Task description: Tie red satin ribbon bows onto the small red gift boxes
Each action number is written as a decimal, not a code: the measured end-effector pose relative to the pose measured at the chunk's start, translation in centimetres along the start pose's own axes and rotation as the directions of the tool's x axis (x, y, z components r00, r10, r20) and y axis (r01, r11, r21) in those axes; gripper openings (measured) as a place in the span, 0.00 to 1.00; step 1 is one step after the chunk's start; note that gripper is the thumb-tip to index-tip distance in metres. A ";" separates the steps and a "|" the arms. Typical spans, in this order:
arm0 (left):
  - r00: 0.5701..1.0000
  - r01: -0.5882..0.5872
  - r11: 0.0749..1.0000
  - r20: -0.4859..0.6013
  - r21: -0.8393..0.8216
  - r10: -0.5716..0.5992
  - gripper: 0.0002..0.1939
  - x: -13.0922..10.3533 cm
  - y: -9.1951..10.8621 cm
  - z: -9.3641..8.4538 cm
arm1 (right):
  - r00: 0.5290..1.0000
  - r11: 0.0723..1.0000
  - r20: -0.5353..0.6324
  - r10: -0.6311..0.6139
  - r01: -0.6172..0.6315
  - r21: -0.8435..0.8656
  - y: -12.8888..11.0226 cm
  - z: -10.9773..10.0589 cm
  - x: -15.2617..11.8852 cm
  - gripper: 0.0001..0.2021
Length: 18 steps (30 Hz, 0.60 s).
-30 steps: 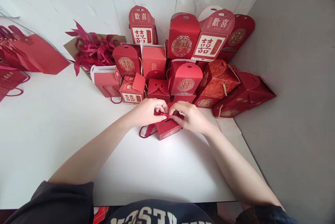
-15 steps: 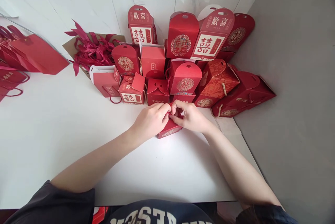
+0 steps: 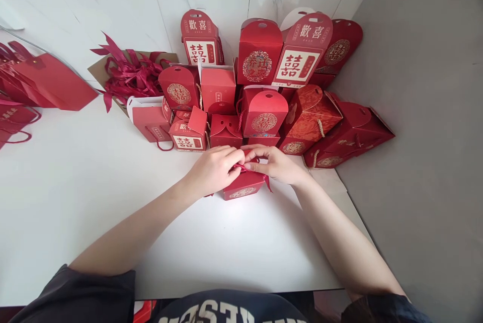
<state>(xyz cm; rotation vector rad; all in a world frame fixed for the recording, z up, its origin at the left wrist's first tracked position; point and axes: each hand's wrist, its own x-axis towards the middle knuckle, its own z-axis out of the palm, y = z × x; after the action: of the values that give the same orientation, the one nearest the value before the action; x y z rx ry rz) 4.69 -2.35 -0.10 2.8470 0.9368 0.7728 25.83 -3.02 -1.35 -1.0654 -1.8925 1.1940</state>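
Note:
A small red gift box [image 3: 244,185] with a gold round emblem stands on the white table in front of me. Across its top runs a dark red ribbon [image 3: 268,182], whose end hangs down at the box's right side. My left hand [image 3: 215,169] is closed, its fingertips pinching the ribbon above the lid. From the other side, my right hand [image 3: 277,164] has thumb and fingers closed on the ribbon near the same spot. The fingers hide most of the lid and the place where the ribbon meets itself.
Behind the hands, several red gift boxes [image 3: 265,116] are stacked against the tiled wall. A brown paper bag [image 3: 98,70] full of loose ribbons [image 3: 132,79] leans to their left. Red bags [image 3: 56,81] lie far left on the white table [image 3: 94,202]. A grey panel [image 3: 422,162] borders the right.
My fingers have spread the ribbon sideways a little, and its end now shows at the box's right. The right fingers are straighter than before. The view has shifted slightly.

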 end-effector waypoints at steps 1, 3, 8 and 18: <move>1.000 -0.002 1.000 0.002 0.003 0.002 0.04 0.0 0.0 0.0 | 1.000 0.999 -0.008 0.009 -0.009 0.034 0.1 0.1 0.0 0.07; 1.000 -0.003 1.000 0.003 0.005 0.003 0.04 0.0 0.1 0.1 | 0.999 0.998 -0.047 0.013 -0.010 0.066 0.1 0.2 0.0 0.07; 0.996 0.093 0.996 0.011 0.016 -0.093 0.05 0.5 0.8 -0.9 | 0.995 0.996 -0.095 0.004 0.004 0.088 0.0 0.4 -0.2 0.05; 0.832 0.503 0.843 0.369 -0.190 -0.414 0.10 0.4 0.4 -4.7 | 0.998 0.997 -0.065 0.021 -0.017 0.072 -0.3 0.4 -0.1 0.04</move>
<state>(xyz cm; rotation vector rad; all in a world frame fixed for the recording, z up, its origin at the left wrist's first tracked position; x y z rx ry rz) 2.95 -2.90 4.29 2.2575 1.2738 0.3455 25.42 -3.36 -1.20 -1.0735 -1.7801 1.2131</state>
